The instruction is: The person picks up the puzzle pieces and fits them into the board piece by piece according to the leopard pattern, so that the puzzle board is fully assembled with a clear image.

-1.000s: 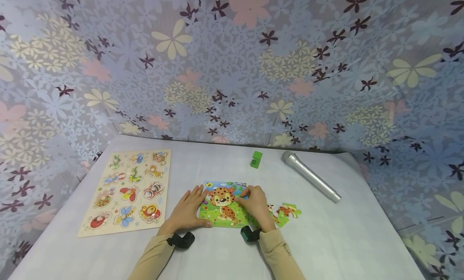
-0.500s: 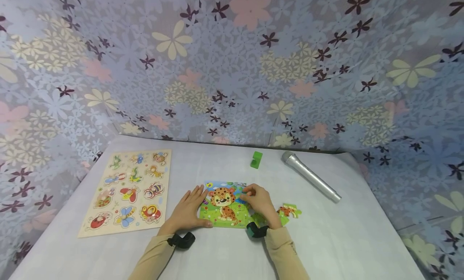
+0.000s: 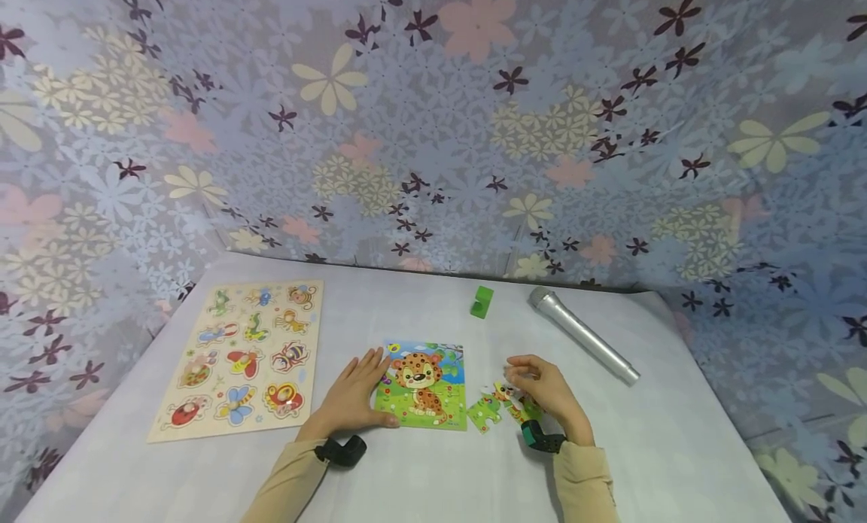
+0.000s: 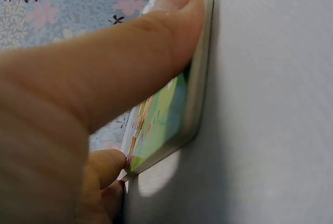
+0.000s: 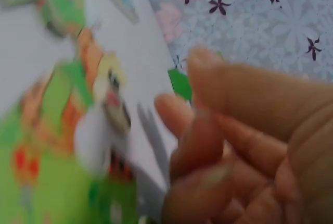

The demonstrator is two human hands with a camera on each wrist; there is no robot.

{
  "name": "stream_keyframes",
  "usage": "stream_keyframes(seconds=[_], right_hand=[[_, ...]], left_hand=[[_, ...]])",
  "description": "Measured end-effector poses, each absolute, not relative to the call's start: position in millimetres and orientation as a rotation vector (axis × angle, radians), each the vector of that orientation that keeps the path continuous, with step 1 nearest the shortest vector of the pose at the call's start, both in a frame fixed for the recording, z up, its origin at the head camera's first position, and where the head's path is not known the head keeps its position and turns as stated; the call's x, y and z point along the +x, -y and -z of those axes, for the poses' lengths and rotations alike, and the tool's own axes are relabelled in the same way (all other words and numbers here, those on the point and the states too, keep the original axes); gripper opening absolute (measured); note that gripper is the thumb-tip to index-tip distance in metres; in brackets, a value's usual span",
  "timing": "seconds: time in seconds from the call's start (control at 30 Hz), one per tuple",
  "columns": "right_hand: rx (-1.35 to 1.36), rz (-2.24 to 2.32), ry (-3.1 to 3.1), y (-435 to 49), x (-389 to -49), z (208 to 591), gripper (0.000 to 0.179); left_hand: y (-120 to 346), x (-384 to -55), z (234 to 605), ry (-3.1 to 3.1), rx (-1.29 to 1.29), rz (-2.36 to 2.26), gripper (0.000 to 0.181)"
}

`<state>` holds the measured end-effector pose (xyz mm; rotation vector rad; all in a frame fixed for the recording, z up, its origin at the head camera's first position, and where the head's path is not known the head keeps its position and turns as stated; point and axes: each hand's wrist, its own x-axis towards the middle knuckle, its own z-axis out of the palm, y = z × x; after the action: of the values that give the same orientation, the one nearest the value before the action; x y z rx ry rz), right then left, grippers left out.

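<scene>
A square jigsaw puzzle [image 3: 421, 416] with a spotted leopard cub on green grass lies flat on the table. Along its left side rests my left hand [image 3: 351, 399], fingers stretched to the far left corner and thumb on the near one. In the left wrist view the thumb [image 4: 140, 60] presses on the puzzle's rim [image 4: 195, 94]. My right hand [image 3: 550, 395] hovers over loose jigsaw pieces [image 3: 484, 412] right of the puzzle. Its fingers are loosely bent, with nothing between thumb and fingertips in the right wrist view, where blurred pieces [image 5: 57, 114] lie beside them.
At the left lies a wooden insect peg board [image 3: 252, 384]. Two-part green blocks [image 3: 482, 302] sit farther back, and a silver microphone [image 3: 585, 336] lies slantwise at the back right. A floral cloth [image 3: 420, 132] hangs behind the table [image 3: 420, 485].
My right hand has left the puzzle's right edge and moved right, over the loose pieces. The puzzle's right side now shows in full. My left hand has stayed put.
</scene>
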<state>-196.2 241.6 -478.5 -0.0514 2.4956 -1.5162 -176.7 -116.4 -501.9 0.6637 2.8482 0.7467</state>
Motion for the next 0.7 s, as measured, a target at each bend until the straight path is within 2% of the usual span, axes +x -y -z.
stream_keyframes(seconds=[0.27, 0.5, 0.7], right_hand=[[-0.340, 1.384, -2.529, -248.5, -193.1, 488.4, 0.055], [-0.449, 1.219, -2.549, -238.1, -198.8, 479.9, 0.044], [-0.353, 1.170, -2.563, -235.9, -200.2, 475.5, 0.033]], left_hand=[[117.3, -176.2, 499.3, -2.853, 0.651, -0.757, 0.111], [117.2, -174.9, 502.1, -2.871, 0.646, -0.742, 0.112], [116.0, -175.2, 502.3, -2.865, 0.650, -0.729, 0.111]])
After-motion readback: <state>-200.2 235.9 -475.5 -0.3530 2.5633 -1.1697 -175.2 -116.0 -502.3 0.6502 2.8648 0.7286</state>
